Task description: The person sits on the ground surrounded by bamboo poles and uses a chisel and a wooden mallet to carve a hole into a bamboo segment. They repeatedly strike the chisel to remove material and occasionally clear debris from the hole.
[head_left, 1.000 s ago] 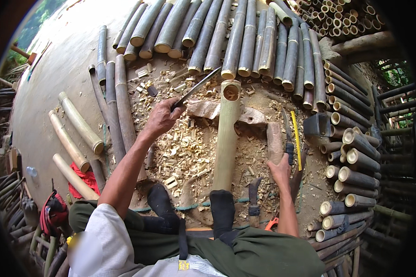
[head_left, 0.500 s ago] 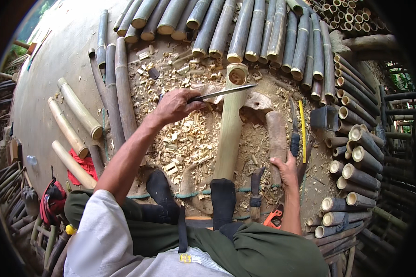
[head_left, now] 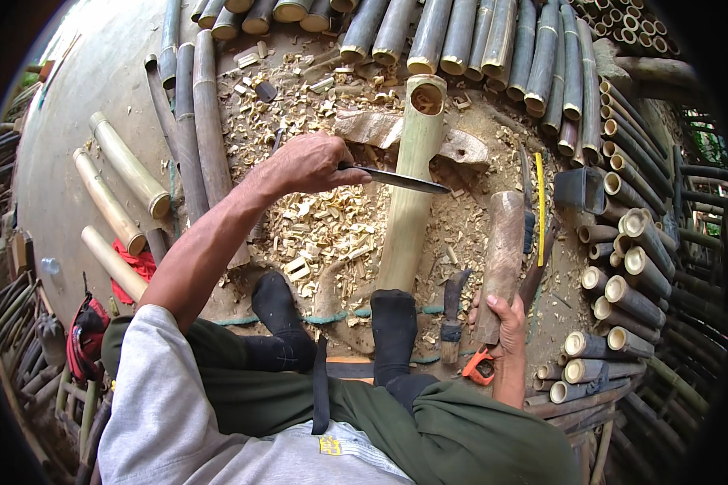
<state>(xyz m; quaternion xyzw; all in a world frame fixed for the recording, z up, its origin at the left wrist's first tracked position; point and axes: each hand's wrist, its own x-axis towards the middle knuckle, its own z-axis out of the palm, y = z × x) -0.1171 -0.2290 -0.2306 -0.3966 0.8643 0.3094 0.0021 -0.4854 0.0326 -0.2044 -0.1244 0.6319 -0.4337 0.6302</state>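
My left hand (head_left: 309,164) grips the handle of a long knife (head_left: 403,180), whose blade lies across a green bamboo pole (head_left: 412,190). The pole runs away from me, its near end under my black-socked right foot (head_left: 395,319) and its hollow far end resting on a wooden block (head_left: 372,128). My right hand (head_left: 505,319) holds the lower end of a thick wooden mallet (head_left: 503,259) that rests on the ground to the right of the pole. My left foot (head_left: 277,307) sits beside a heap of pale wood chips (head_left: 315,230).
Rows of cut bamboo (head_left: 477,48) line the far side, and stacked short pieces (head_left: 631,275) fill the right. Three pale bamboo lengths (head_left: 109,202) lie at left. A yellow ruler (head_left: 540,198), a second blade (head_left: 453,315), an orange-handled tool (head_left: 481,368) and a red tool (head_left: 85,331) lie nearby.
My left hand has swung the knife down from a raised angle until the blade lies across the bamboo pole. My right hand has closed around the mallet's lower end.
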